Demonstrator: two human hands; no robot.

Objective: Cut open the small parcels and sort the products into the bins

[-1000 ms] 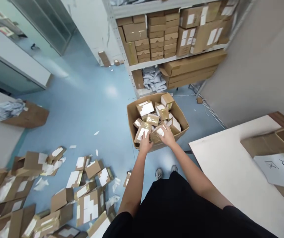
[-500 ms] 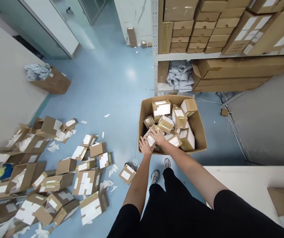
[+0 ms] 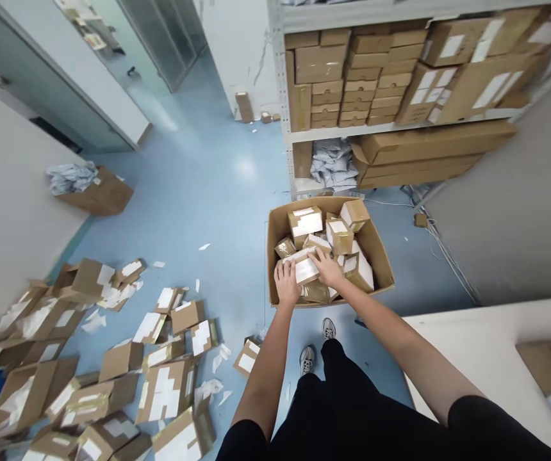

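A big open cardboard carton point(image 3: 381, 256) stands on the blue floor in front of my feet, filled with several small taped parcels with white labels. Both my hands reach down into its near side. My left hand point(image 3: 286, 282) and my right hand point(image 3: 326, 267) are closed on the two ends of one small labelled parcel point(image 3: 305, 269), which lies on top of the others. Around it in the carton lie more parcels, one large labelled parcel point(image 3: 305, 223) at the back.
Several opened, flattened boxes and paper scraps litter the floor at left point(image 3: 112, 358). A metal shelf rack point(image 3: 400, 83) with stacked cartons stands behind the carton. A white table point(image 3: 491, 346) is at right. A box of grey bags point(image 3: 95, 189) sits by the left wall.
My hands shifted from the carton's near left corner toward its middle and closed on a small labelled parcel. The view tilted up slightly, showing more of the shelf.
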